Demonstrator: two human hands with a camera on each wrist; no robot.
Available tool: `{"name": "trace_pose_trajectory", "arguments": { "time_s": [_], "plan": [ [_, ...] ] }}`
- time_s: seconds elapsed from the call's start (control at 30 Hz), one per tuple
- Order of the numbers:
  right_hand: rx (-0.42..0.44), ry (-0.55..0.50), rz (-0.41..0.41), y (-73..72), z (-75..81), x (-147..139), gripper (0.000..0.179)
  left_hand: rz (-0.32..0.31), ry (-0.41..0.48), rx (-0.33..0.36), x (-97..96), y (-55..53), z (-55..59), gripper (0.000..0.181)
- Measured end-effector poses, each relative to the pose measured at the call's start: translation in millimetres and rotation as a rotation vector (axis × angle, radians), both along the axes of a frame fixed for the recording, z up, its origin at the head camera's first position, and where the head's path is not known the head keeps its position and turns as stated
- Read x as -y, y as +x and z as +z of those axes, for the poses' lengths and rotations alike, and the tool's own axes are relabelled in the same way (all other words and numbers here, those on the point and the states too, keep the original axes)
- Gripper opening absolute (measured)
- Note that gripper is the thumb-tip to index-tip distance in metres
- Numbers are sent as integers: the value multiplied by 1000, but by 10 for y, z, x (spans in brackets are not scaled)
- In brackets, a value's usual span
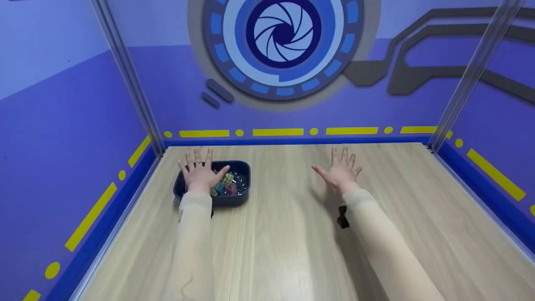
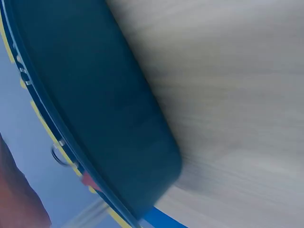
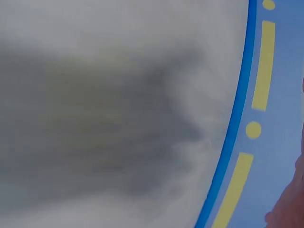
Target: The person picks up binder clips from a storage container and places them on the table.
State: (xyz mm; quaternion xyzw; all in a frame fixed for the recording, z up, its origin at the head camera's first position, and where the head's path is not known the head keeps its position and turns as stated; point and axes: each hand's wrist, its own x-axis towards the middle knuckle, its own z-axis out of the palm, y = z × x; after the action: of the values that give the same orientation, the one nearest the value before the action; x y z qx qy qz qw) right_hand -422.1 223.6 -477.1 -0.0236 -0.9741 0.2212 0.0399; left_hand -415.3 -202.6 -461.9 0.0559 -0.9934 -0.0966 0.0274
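My left hand (image 1: 200, 174), fingers spread wide, hovers over the left part of a dark blue plastic bin (image 1: 232, 201) and hides some of what lies inside. Small yellow, blue and pink pieces with shiny wire loops, which look like binder clips (image 1: 229, 179), lie in the bin. The bin's outer wall (image 2: 95, 95) fills much of the left wrist view, with a wire loop showing above its rim. Well to the right of the bin, my right hand (image 1: 342, 173) is held over the table with its fingers spread and nothing in it.
The wooden table (image 1: 280, 234) meets a blue-purple back wall (image 1: 167, 88) with yellow dashes. Side walls and metal corner posts (image 1: 131, 75) close in left and right. A small black part (image 1: 342, 217) hangs under the right wrist.
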Motion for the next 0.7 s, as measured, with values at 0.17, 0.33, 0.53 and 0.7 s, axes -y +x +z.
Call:
{"name": "trace_pose_trajectory", "arguments": {
  "time_s": [0.17, 0.33, 0.53, 0.7],
  "plan": [
    [61, -197, 25, 33, -53, 265, 106, 69, 98, 18, 229, 49, -18, 96],
    [118, -459, 81, 97, -115, 621, 96, 172, 180, 56, 476, 107, -101, 98],
    [167, -661, 101, 198, -212, 1124, 83, 304, 281, 46, 648, 182, -177, 96],
    [191, -741, 116, 273, -313, 1528, 78, 407, 401, 52, 688, 233, -201, 87]
  ]
}}
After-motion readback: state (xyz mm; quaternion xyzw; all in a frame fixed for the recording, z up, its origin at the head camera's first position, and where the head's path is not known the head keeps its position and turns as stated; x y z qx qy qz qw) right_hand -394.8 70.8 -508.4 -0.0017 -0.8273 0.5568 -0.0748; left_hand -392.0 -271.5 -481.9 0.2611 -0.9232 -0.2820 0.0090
